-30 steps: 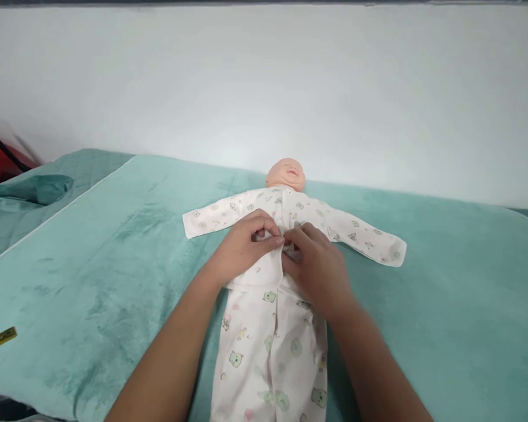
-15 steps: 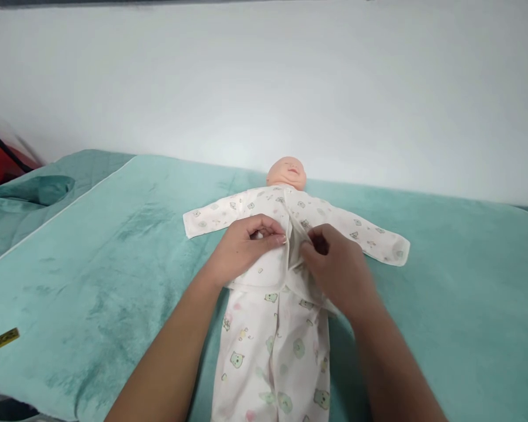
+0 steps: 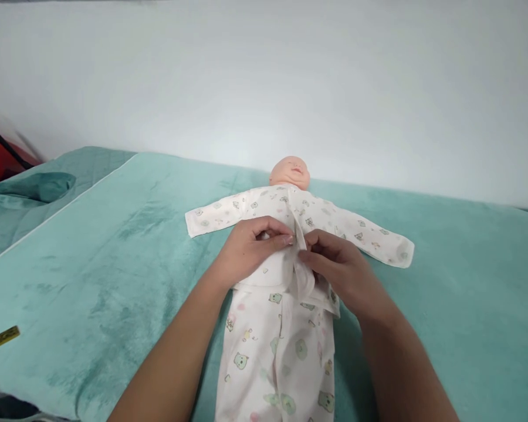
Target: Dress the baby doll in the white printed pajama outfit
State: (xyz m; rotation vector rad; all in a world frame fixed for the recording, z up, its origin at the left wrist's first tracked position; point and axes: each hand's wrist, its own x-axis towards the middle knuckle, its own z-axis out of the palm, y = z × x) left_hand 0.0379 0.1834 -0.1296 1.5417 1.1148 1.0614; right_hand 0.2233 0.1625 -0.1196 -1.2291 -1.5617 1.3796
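Note:
A baby doll (image 3: 290, 171) lies on its back on a teal blanket (image 3: 114, 264), dressed in a white printed shirt (image 3: 229, 211) with sleeves spread out and matching trousers (image 3: 281, 351). My left hand (image 3: 250, 249) rests on the doll's belly, fingers curled and pinching the left front edge of the shirt. My right hand (image 3: 341, 269) pinches the right front flap of the shirt beside it, thumb and fingers pressed together. The two hands almost touch at the shirt's centre opening.
A white wall runs behind the bed. A darker teal pillow or folded cloth (image 3: 30, 187) lies at the far left, with something red and black (image 3: 0, 158) behind it. A yellow tape strip (image 3: 0, 340) lies near the blanket's front left edge.
My right hand pulled the shirt's right flap aside, then brought it back toward the centre next to my left hand. My left hand stayed on the doll's belly.

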